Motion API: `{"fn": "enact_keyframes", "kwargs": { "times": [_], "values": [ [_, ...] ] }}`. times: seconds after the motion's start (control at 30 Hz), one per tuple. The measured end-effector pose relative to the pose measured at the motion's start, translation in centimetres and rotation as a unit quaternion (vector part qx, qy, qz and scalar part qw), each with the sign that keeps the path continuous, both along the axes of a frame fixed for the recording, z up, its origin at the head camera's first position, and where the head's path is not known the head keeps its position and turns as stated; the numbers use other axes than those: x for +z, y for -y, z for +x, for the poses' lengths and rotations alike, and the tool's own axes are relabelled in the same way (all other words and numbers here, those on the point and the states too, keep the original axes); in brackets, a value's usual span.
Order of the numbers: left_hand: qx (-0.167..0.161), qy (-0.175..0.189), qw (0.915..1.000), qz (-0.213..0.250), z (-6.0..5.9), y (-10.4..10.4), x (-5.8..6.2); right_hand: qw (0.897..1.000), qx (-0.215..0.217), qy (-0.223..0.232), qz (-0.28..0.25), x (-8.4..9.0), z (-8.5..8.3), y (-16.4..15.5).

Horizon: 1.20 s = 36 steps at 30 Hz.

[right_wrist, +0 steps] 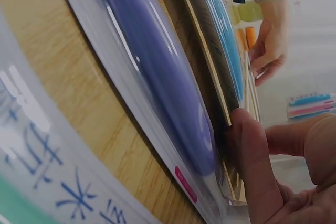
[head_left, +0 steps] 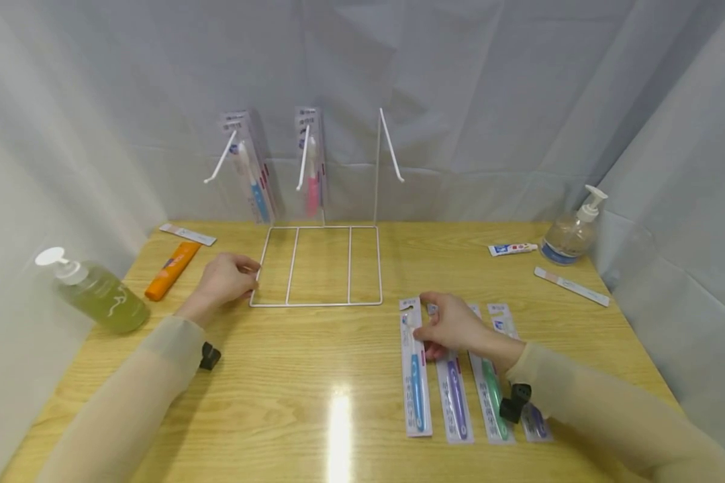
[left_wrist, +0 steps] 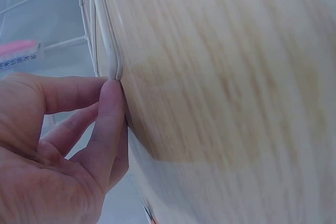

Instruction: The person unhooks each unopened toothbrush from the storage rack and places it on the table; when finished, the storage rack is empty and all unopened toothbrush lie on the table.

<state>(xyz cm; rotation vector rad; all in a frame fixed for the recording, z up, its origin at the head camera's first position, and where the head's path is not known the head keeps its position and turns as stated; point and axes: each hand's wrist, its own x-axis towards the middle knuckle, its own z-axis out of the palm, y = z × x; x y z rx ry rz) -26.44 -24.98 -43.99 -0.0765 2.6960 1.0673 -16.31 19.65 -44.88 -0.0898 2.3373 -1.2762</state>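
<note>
My left hand (head_left: 226, 282) pinches the front left corner of a white wire display rack (head_left: 317, 305), and its fingertips meet on the wire in the left wrist view. With thumb and fingers my right hand (head_left: 456, 325) grips the upper part of a packaged blue toothbrush (head_left: 417, 389). The right wrist view shows that pack (right_wrist: 226, 40) with its edge tipped up off the table. Beside it lie a packaged purple toothbrush (head_left: 456, 399), a green one (head_left: 493, 396) and another purple one (head_left: 538, 422), partly hidden by my right arm.
Blue toothbrush packs (head_left: 254, 181) and pink ones (head_left: 312, 174) hang on the rack's left and middle hooks; the right hook (head_left: 391, 144) is bare. A green pump bottle (head_left: 99, 295) and orange tube (head_left: 172, 270) stand left. Right are a clear pump bottle (head_left: 570, 235) and toothpaste tube (head_left: 512, 249).
</note>
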Motion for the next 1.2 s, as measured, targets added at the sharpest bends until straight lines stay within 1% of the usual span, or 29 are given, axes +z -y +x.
{"fn": "enact_keyframes", "kwargs": {
  "times": [0.2,0.43,0.57,0.67,0.77,0.83,0.9,0.97,1.03,1.1,1.17,1.2],
  "values": [
    [-0.004,-0.003,1.0,0.003,0.1,0.1,0.0,1.0,0.004,0.021,0.005,0.3,0.0,0.0],
    [-0.011,-0.01,0.9999,0.003,0.0,0.4,-0.4,1.0,0.006,0.026,0.005,0.9,0.3,-0.3],
    [-0.006,-0.003,0.9999,0.01,-0.1,0.5,-0.5,0.999,0.036,-0.01,0.018,1.6,-0.3,-0.4],
    [-0.006,-0.009,0.9999,0.006,0.2,0.6,-0.2,0.995,0.072,-0.063,0.017,2.5,-1.5,-0.2],
    [-0.02,-0.053,0.9983,-0.015,0.9,0.2,0.6,0.991,0.086,-0.105,0.01,3.4,-3.1,0.7],
    [-0.028,-0.096,0.9948,-0.018,1.4,-0.8,1.5,0.987,0.091,-0.13,0.015,3.8,-4.4,1.6],
    [-0.034,-0.141,0.9894,-0.01,1.7,-2.4,2.8,0.985,0.093,-0.143,0.029,3.8,-5.8,2.5],
    [-0.029,-0.176,0.9835,0.027,1.5,-4.4,4.4,0.982,0.096,-0.156,0.05,3.5,-7.3,3.5],
    [-0.019,-0.219,0.9729,0.073,0.9,-6.4,5.9,0.98,0.094,-0.16,0.069,3.1,-8.8,4.4],
    [-0.009,-0.26,0.9575,0.125,0.1,-8.2,7.1,0.98,0.085,-0.16,0.081,2.5,-10.0,5.2],
    [-0.004,-0.304,0.9375,0.17,-0.9,-9.8,8.0,0.979,0.076,-0.162,0.097,2.0,-11.0,5.9],
    [0.001,-0.321,0.9291,0.184,-1.4,-10.4,8.4,0.979,0.072,-0.16,0.102,1.8,-11.4,6.2]
  ]
}}
